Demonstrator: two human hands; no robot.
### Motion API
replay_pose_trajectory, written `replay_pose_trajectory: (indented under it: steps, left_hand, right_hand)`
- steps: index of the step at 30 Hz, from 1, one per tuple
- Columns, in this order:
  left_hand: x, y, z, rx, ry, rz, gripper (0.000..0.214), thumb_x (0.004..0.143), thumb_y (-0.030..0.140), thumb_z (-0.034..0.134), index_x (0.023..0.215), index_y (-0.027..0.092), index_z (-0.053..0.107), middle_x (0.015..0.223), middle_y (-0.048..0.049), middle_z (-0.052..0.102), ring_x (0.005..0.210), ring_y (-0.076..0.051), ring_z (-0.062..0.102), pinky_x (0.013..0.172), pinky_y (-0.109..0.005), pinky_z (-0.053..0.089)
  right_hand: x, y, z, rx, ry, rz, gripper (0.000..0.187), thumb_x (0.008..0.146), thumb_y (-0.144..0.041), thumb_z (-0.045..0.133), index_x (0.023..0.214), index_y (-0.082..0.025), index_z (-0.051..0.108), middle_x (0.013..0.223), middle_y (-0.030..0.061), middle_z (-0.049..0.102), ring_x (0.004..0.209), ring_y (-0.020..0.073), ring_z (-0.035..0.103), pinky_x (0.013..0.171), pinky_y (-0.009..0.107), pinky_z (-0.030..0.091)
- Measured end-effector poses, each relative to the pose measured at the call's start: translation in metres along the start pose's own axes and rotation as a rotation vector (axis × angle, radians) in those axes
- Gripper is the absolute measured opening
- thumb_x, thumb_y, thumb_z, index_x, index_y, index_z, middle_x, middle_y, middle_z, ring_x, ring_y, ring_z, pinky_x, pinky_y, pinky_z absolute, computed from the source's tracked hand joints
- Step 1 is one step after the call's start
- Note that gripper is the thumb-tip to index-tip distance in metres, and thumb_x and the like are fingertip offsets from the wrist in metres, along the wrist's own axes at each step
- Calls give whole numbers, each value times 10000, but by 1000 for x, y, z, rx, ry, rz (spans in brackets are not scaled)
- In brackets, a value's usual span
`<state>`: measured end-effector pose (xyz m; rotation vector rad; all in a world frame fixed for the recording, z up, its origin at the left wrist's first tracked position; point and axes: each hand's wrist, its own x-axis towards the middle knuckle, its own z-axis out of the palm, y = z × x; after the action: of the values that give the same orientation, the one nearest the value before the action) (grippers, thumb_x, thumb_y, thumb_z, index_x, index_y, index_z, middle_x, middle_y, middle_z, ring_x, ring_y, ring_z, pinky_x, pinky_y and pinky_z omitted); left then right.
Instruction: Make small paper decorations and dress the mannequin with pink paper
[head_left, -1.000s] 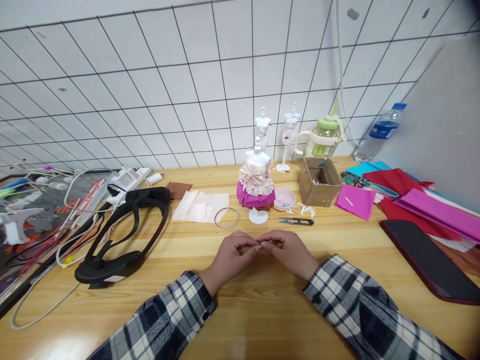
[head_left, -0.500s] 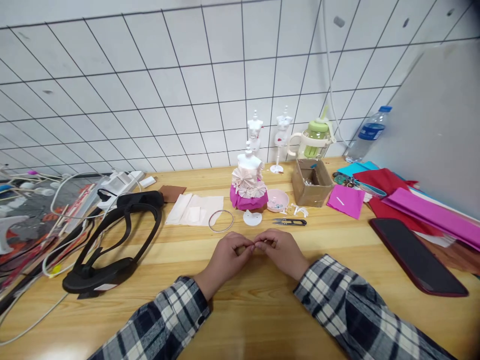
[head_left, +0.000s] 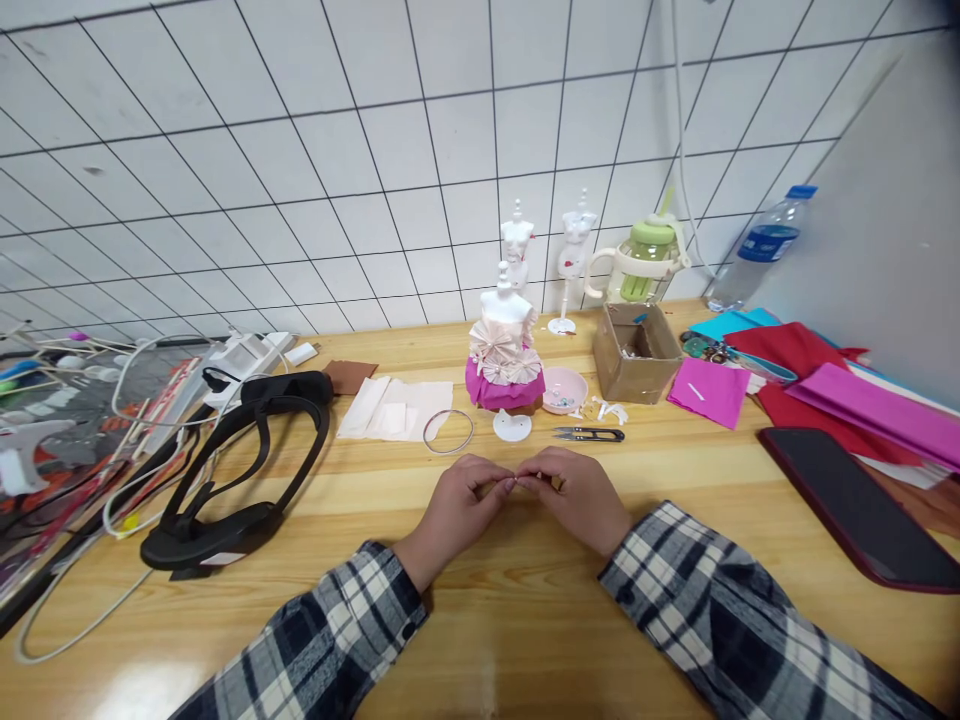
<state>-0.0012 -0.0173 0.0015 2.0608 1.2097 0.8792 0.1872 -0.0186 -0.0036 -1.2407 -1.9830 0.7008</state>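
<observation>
My left hand (head_left: 466, 503) and my right hand (head_left: 576, 490) meet fingertip to fingertip just above the table. Both are closed in a pinch, and what lies between the fingers is too small to make out. Right behind them stands a small white dress form (head_left: 504, 308) in a pleated pale-pink top (head_left: 510, 355) and a magenta skirt (head_left: 501, 388), on a white base (head_left: 512, 427). Thread snips (head_left: 590, 434) lie beyond my right hand. A thin hoop (head_left: 448, 432) rests beyond my left hand, partly over pale-pink fabric (head_left: 367, 412).
A pink dish (head_left: 566, 388) of small beads and a cardboard box (head_left: 639, 365) stand behind the snips. To the right lie magenta fabric (head_left: 709, 392) and a dark phone (head_left: 855, 505). A black headset strap (head_left: 225, 535) and cables occupy the left. A water bottle (head_left: 761, 255) leans at the back.
The view has shifted slightly, so the table items appear a little further right and higher. My hands stay pinched together at nearly the same place.
</observation>
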Motion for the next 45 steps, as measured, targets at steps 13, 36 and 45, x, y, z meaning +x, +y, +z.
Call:
replay_pose_trajectory:
  steps: [13,36,45]
  left_hand:
    - [-5,3,-2,77,-50,34,169,855,239,616,973,208,733,831,-40,724,787,-174,612,769,-318,444]
    - [-3,-5,-2,-59,70,-104,378,843,221,606,1219,192,632,905,-56,707,833,-173,629,777,-311,498]
    - [-6,6,-5,-121,-44,-118,194,866,254,586,950,190,749,856,-69,711,795,-170,637,742,-287,503]
  right_hand:
    - [-1,0,-3,-49,2,-14,54,829,-189,610,838,-212,658,752,-7,647,649,125,567,610,253,436]
    - [-2,-6,0,131,47,-21,36,798,-201,606,787,-197,641,697,3,634,582,114,564,503,211,455]
    - [-1,0,-4,-48,145,-47,125,883,-269,589,889,-217,703,780,19,671,684,139,599,621,253,463]
